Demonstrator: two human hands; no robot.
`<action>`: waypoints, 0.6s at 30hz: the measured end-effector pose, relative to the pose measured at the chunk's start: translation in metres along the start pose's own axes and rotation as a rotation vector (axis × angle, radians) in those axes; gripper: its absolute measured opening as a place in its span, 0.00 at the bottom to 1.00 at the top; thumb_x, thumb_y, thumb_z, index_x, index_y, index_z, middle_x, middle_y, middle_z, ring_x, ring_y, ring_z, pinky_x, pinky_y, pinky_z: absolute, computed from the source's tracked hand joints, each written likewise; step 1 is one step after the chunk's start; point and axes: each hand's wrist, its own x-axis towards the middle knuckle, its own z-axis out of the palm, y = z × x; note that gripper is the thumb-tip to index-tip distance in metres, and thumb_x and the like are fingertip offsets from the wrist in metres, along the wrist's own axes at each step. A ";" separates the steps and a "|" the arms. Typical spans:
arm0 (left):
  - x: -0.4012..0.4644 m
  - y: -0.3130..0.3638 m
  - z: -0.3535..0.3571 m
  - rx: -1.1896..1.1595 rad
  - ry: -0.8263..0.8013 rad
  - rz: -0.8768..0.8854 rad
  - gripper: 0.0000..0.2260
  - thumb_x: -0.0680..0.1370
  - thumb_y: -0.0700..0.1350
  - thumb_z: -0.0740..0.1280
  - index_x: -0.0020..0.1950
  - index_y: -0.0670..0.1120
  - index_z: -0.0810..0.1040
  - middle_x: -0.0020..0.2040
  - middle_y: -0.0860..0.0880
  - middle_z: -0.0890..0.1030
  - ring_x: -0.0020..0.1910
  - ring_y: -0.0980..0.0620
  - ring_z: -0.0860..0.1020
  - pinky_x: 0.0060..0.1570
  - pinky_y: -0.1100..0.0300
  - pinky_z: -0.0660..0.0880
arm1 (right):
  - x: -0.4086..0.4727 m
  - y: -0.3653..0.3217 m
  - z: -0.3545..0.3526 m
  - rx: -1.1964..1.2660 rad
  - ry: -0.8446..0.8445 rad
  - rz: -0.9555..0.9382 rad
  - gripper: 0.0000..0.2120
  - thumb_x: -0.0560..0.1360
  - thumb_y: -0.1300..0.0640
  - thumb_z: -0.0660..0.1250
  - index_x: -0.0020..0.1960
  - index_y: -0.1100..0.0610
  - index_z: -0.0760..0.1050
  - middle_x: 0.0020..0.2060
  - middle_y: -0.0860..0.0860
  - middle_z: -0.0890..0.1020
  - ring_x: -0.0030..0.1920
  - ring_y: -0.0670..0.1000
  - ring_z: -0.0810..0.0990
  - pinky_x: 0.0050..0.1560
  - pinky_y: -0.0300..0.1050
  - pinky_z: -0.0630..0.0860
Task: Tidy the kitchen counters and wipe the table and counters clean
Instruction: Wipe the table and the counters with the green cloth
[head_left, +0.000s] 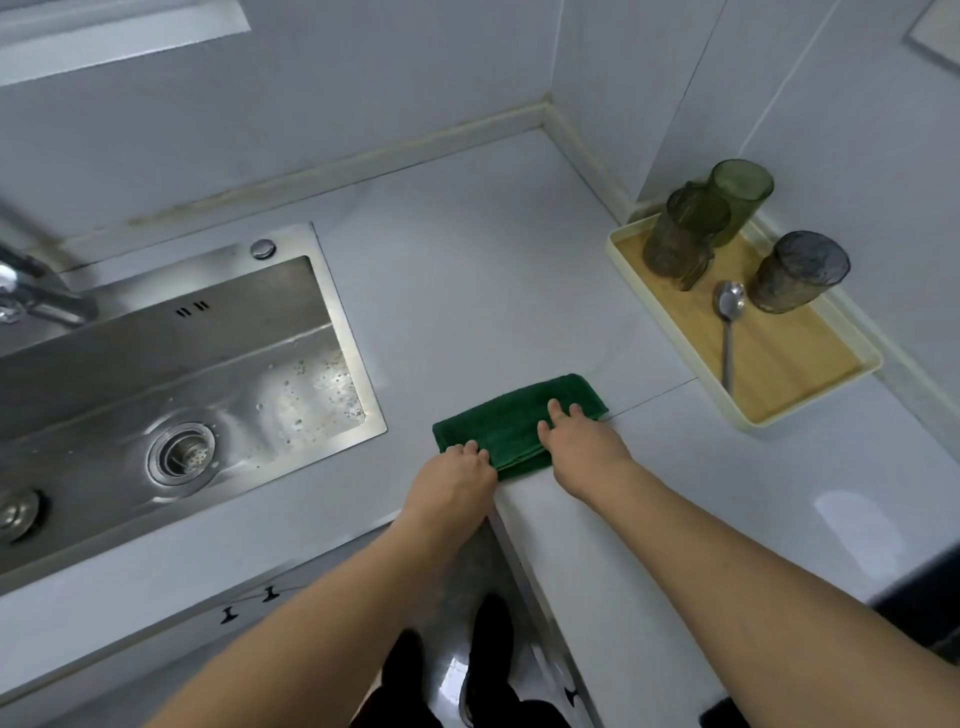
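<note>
**Both hands on the cloth at the corner of the bench**

Head view: a folded dark green terry cloth (511, 426) lies flat on the pale grey L-shaped bench (467, 270), right at its inner corner and close to the front edge. The left hand (454, 475) rests its fingertips on the cloth's near left edge, fingers held together and fairly straight; whether they pinch the hem I cannot tell. The right hand (576, 441) lies on the cloth's right part with fingers slightly spread, pressing it down rather than gripping it.

To the left, the stainless steel sink (171, 374) is sunk into the bench, with water spots on its floor and a round drain strainer (182, 453); a chrome tap (31, 296) reaches in from the far left. To the right, against the wall, a cream-rimmed tray with a wooden floor (789, 364) holds two green translucent cups (701, 223), a grey translucent cup (797, 273) and a metal spoon (728, 332) lying with its bowl towards the cups.

As to progress, the tidying looks largely done: the loose items sit together on the tray and nothing else stands on this stretch. A faint curved damp mark behind the cloth suggests wiping is under way here. The strip towards the tray, the run in front of the sink and the table, which is out of view, likely remain.
</note>
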 end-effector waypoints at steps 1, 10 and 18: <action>-0.014 -0.009 0.006 -0.005 -0.025 -0.016 0.17 0.78 0.39 0.59 0.66 0.40 0.71 0.60 0.43 0.74 0.57 0.45 0.73 0.51 0.55 0.72 | -0.004 -0.017 0.002 0.006 0.000 -0.017 0.30 0.78 0.68 0.53 0.78 0.57 0.50 0.78 0.56 0.46 0.76 0.60 0.50 0.67 0.52 0.67; -0.048 -0.018 0.002 0.027 -0.048 -0.040 0.12 0.79 0.37 0.56 0.60 0.41 0.74 0.56 0.44 0.76 0.54 0.46 0.74 0.44 0.57 0.68 | -0.024 -0.054 0.007 -0.004 -0.017 -0.012 0.31 0.79 0.64 0.55 0.78 0.59 0.45 0.77 0.58 0.44 0.77 0.59 0.48 0.74 0.53 0.57; -0.018 -0.009 -0.012 0.076 -0.071 0.054 0.20 0.79 0.40 0.54 0.70 0.39 0.67 0.69 0.42 0.69 0.65 0.44 0.69 0.60 0.54 0.69 | -0.038 -0.018 0.024 0.004 -0.005 0.088 0.33 0.78 0.62 0.56 0.79 0.54 0.45 0.78 0.56 0.45 0.77 0.56 0.50 0.75 0.59 0.47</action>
